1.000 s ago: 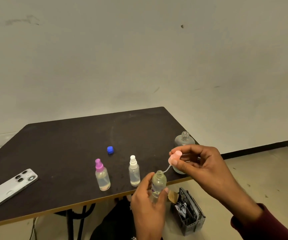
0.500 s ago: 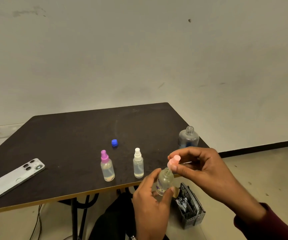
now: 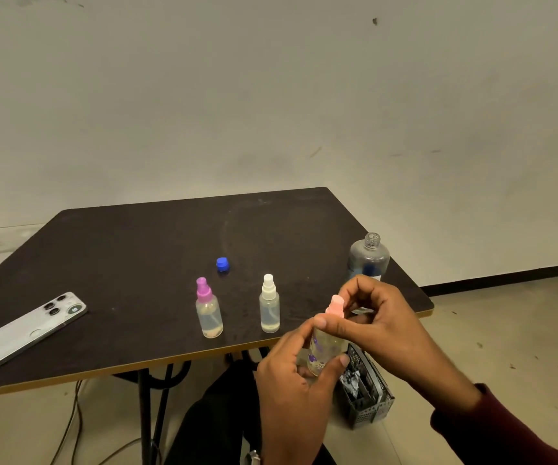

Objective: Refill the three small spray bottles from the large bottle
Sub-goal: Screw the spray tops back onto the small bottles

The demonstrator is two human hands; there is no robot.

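Pink-capped bottle (image 3: 326,347) held past the table (image 3: 136,330) edge, both hands.

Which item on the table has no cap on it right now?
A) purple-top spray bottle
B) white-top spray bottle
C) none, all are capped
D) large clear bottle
D: the large clear bottle at the table's right edge shows a bare threaded neck, and a blue cap lies apart on the table, while the purple-top spray bottle and white-top spray bottle both carry their sprayers.
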